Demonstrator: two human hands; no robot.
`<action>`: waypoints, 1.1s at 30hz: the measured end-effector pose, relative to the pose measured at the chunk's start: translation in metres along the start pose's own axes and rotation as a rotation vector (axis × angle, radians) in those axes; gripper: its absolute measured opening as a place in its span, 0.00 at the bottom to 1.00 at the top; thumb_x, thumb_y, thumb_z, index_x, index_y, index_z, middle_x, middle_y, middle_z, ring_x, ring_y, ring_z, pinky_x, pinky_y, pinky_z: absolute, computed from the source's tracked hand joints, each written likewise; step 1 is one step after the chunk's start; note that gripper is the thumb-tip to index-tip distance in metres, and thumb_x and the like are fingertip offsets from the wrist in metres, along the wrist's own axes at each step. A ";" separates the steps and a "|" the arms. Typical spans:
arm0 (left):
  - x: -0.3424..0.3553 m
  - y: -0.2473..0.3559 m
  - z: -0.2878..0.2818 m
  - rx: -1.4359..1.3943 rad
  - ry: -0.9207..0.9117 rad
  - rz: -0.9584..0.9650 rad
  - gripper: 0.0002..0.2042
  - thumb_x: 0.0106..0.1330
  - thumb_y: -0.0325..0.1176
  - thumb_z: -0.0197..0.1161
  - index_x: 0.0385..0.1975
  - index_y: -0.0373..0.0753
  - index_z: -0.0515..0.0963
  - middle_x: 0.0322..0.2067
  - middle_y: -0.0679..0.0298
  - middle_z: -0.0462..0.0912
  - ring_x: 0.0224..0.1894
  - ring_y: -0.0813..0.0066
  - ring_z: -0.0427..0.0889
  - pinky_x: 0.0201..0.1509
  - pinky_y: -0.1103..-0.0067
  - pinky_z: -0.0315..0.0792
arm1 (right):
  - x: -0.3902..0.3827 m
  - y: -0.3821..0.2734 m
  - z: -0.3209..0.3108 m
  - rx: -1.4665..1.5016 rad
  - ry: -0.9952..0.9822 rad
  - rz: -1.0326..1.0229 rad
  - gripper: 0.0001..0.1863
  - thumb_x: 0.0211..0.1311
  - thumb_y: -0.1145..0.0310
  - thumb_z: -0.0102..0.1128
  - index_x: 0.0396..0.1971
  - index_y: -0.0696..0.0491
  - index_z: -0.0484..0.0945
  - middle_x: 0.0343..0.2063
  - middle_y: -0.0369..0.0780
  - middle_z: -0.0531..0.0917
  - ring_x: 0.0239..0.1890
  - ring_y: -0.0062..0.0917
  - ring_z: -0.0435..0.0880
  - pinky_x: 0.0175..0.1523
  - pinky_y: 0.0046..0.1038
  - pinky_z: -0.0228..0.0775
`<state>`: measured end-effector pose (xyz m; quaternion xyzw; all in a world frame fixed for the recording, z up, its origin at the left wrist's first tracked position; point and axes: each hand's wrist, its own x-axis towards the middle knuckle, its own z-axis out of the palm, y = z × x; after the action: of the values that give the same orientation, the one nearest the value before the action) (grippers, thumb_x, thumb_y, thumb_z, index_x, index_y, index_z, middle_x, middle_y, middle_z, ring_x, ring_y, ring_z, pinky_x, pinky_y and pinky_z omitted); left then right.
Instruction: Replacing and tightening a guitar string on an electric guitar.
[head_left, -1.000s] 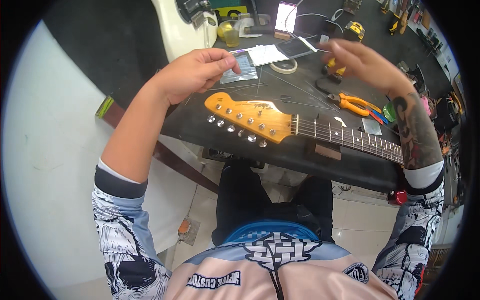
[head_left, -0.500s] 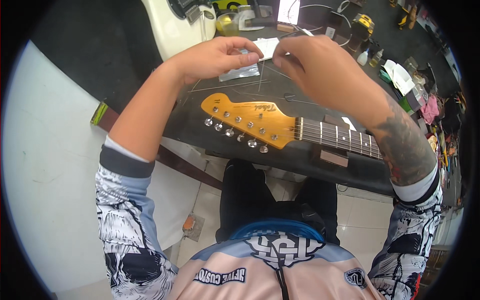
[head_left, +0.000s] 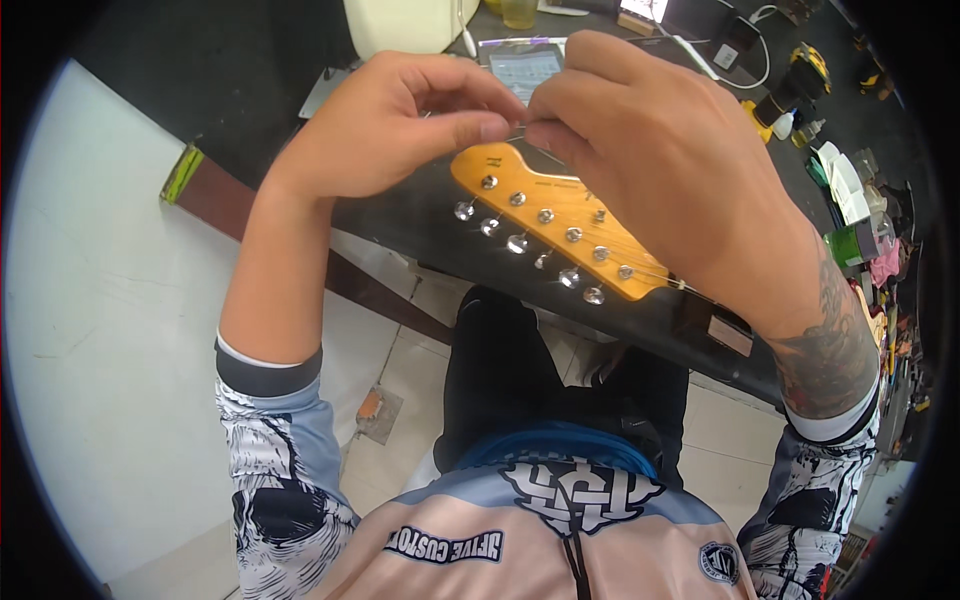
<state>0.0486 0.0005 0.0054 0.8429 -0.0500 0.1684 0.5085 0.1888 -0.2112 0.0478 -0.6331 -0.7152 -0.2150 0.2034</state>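
Note:
My left hand (head_left: 385, 125) and my right hand (head_left: 660, 140) meet over the dark workbench (head_left: 400, 225), fingertips almost touching. Thumb and forefinger of each are pinched together around a thin metal guitar string (head_left: 540, 153), of which only a short length shows. Just below them lies an orange-yellow guitar headstock (head_left: 545, 205), with shiny tuning pegs (head_left: 517, 243) along its near side. My right hand and wrist cover the start of the neck and part of the headstock's far edge.
A cream guitar body (head_left: 400, 25) and a clear plastic bag (head_left: 525, 68) lie beyond my hands. Farther right are a yellow-and-black power tool (head_left: 808, 70), small bottles and clutter. A wooden block (head_left: 730, 336) sits by the near edge. Left, a brown strip (head_left: 225, 200) borders a white surface.
The view has shifted, so the headstock appears lower and farther right. My hands have drawn closer together and now overlap the headstock's far side.

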 end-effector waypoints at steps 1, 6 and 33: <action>-0.004 0.002 0.001 -0.003 -0.035 -0.001 0.11 0.72 0.32 0.71 0.48 0.32 0.87 0.40 0.65 0.90 0.45 0.80 0.86 0.52 0.81 0.78 | 0.001 -0.002 0.005 0.007 -0.010 -0.001 0.07 0.66 0.67 0.68 0.34 0.54 0.82 0.32 0.41 0.79 0.33 0.41 0.82 0.38 0.39 0.73; -0.011 0.003 0.006 -0.080 -0.041 -0.090 0.11 0.70 0.31 0.73 0.46 0.32 0.88 0.38 0.65 0.91 0.44 0.80 0.86 0.52 0.81 0.78 | 0.002 -0.009 0.011 -0.011 0.059 -0.009 0.06 0.65 0.69 0.68 0.35 0.55 0.82 0.33 0.41 0.79 0.33 0.40 0.81 0.38 0.39 0.74; -0.013 -0.014 0.015 0.050 -0.031 0.079 0.09 0.72 0.30 0.70 0.45 0.32 0.85 0.37 0.66 0.90 0.42 0.81 0.86 0.50 0.81 0.80 | 0.020 -0.025 -0.026 -0.022 -0.423 -0.019 0.10 0.65 0.71 0.66 0.42 0.61 0.82 0.37 0.43 0.78 0.31 0.33 0.80 0.37 0.34 0.74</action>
<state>0.0434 -0.0069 -0.0170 0.8553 -0.0868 0.1763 0.4795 0.1619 -0.2120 0.0790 -0.6596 -0.7455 -0.0871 0.0401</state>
